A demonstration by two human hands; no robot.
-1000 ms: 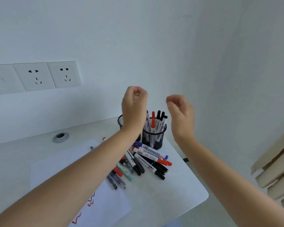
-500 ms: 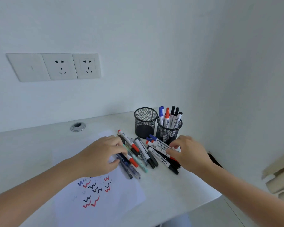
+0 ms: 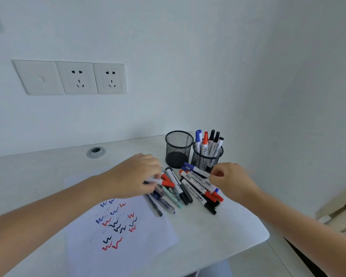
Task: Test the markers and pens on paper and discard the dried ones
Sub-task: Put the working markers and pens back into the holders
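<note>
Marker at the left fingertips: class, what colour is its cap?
Red. The left hand pinches the marker; its cap shows best in the head view.

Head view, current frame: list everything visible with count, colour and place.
desk: one, white, against wall.
paper: one, white with blue, black, red squiggles, desk front left.
empty mesh cup: one, black, desk back.
filled mesh cup: one, black, right of it.
standing markers: five, caps blue, red, three black, in that cup.
loose markers and pens: count unclear, mixed colours, before cups.
wall plates: three, white, wall left.
grommet: one, silver, desk back.
left hand: grips red-capped marker on pile.
right hand: curled at pile's right; grip unclear.
</note>
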